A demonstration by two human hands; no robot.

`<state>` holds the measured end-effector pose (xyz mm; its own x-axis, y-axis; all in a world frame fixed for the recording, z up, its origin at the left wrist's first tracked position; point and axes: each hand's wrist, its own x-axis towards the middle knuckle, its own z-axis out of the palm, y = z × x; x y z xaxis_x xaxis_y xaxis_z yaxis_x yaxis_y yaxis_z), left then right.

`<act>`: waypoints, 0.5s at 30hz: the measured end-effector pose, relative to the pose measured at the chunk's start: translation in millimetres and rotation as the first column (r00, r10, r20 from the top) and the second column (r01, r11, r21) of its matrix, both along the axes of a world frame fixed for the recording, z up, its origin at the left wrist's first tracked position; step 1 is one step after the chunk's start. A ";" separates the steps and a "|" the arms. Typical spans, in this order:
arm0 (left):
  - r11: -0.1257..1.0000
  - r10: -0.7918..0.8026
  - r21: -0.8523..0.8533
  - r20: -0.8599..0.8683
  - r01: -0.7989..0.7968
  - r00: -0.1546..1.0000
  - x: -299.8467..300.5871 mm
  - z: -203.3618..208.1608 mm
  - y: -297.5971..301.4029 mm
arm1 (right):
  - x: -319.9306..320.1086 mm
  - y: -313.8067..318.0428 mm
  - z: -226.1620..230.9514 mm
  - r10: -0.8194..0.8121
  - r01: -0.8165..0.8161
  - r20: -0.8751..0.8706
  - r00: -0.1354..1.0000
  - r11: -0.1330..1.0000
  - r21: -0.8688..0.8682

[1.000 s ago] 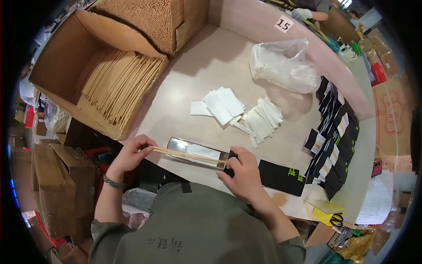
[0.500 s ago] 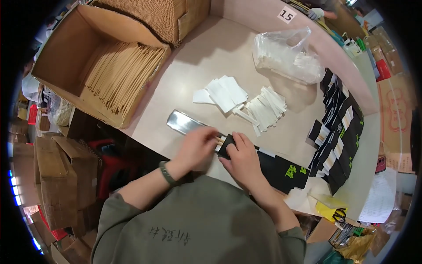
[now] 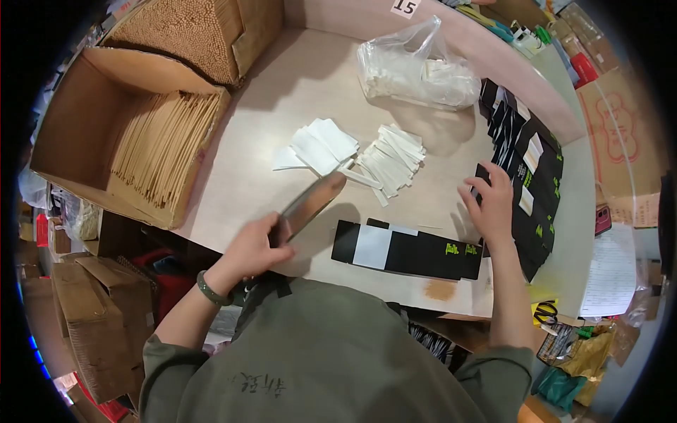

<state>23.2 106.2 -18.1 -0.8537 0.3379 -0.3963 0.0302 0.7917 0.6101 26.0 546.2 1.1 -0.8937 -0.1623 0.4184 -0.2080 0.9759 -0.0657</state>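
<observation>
My left hand [image 3: 252,245] grips a long shiny metal strip [image 3: 305,206] between thumb and fingers. The strip slants up over the table, blurred by motion. Out to the right, my right hand [image 3: 493,201] hovers at the left edge of a pile of black paper sleeves [image 3: 539,183], its curved fingers spread apart. A black edge shows by its fingertips; whether they touch it I cannot tell. Between my hands, flat black sleeves with green print [image 3: 434,254] lie near the table's front edge. A white paper piece [image 3: 372,247] rests across their left part.
White paper slips [image 3: 323,144] and narrow white packets [image 3: 392,161] lie mid-table, below a clear plastic bag [image 3: 419,77] of white items. At left stand a cardboard box [image 3: 74,134] of thin sticks and another box packed with sticks [image 3: 180,42]. A raised partition [image 3: 338,14] borders the back.
My left hand has lifted the metal strip off the table. My right hand has moved from the black sleeve with sticks to the pile at right. The whole view has shifted.
</observation>
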 end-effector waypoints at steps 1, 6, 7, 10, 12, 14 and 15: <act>0.982 -0.066 0.186 0.167 0.034 0.984 5.6 -8.9 2.9 | 9.1 -8.2 -3.0 0.043 -0.038 0.122 0.992 0.998 -0.039; 0.605 -0.449 0.736 -0.001 0.304 0.894 27.7 -22.4 73.5 | 52.8 -114.7 -35.8 0.509 -0.455 0.495 0.704 0.859 -0.236; 0.606 -0.448 0.735 -0.002 0.305 0.894 28.0 -16.6 80.8 | 47.7 -115.8 -50.0 0.505 -0.439 0.451 0.736 0.863 -0.250; 0.709 -0.544 0.592 0.115 0.383 0.831 21.7 -3.2 81.2 | 55.6 -131.1 -34.5 0.435 -0.317 0.373 0.820 0.887 -0.337; 0.915 -0.238 0.393 0.361 0.084 0.902 11.5 -2.5 61.8 | 57.8 -140.2 -17.3 0.308 -0.228 0.340 0.889 0.940 -0.255; 0.991 0.032 0.135 -0.079 -0.021 0.996 14.3 -23.4 47.7 | 55.4 -154.9 -13.4 0.076 0.160 0.630 0.773 0.937 -0.310; 0.998 0.025 0.057 -0.256 -0.011 0.966 14.4 -28.5 42.0 | 54.6 -160.2 -20.1 0.073 0.165 0.634 0.770 0.937 -0.308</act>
<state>37.7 148.2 -46.6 -0.9304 0.3368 -0.1447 0.1775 0.7592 0.6262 80.7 386.0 -19.0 -0.9727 -0.0738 -0.2199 0.0418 0.8768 -0.4791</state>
